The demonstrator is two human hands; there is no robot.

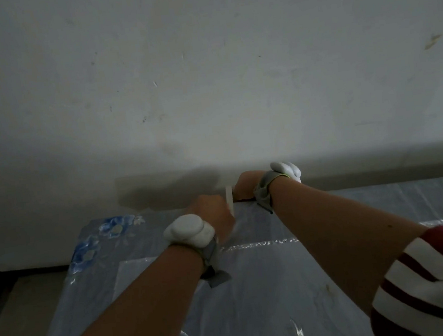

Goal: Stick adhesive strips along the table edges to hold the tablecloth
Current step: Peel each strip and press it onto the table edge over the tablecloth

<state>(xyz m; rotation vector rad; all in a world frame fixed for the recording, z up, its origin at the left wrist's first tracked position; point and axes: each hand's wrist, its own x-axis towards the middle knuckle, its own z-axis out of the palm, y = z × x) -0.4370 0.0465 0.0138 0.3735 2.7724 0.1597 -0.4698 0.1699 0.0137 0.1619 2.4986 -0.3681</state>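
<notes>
Head view: 2 hands, left (212, 210) + right (244, 186), 1 strip (229, 196), 1 tablecloth (256, 288).

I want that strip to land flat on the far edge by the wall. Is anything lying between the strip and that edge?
Nothing visible does. The white strip is between the left hand and right hand, right at the far table edge; only the tablecloth lies there.

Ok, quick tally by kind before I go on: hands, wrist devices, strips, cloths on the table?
Hands: 2, left hand and right hand, both at the far table edge
White wrist devices: 2
White adhesive strip: 1, between the hands
Tablecloth: 1, blue floral
Total: 6
</notes>
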